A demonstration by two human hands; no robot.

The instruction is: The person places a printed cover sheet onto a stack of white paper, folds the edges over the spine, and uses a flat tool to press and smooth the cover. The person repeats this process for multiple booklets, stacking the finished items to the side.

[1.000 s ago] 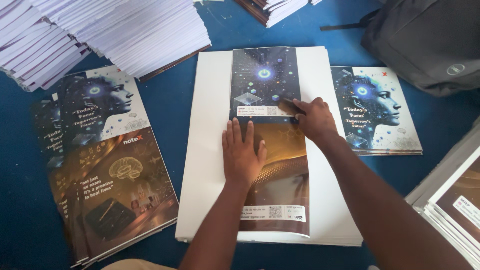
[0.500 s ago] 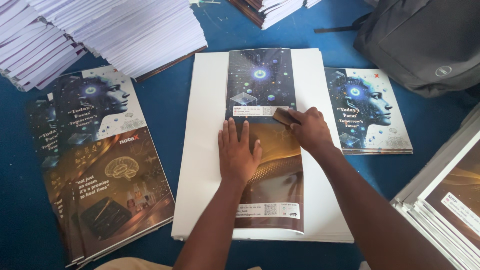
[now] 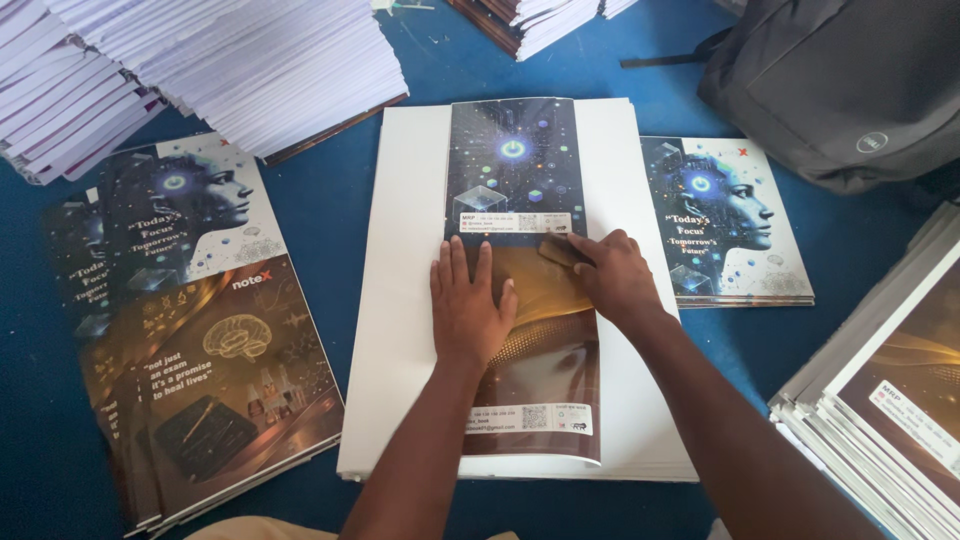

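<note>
2 hands press a glossy blue-and-bronze printed cover sheet [image 3: 520, 280] flat

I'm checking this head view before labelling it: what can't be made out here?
- Small brown object under the right hand: the fingers cover most of it, so its kind is unclear.
- Printed cover sheet: its middle is hidden under the left hand.
- Grey backpack: cut off by the top and right edges.
- Stack of covers at right: cut off by the right edge.
- Paper stacks: cut off by the top edge.
</note>
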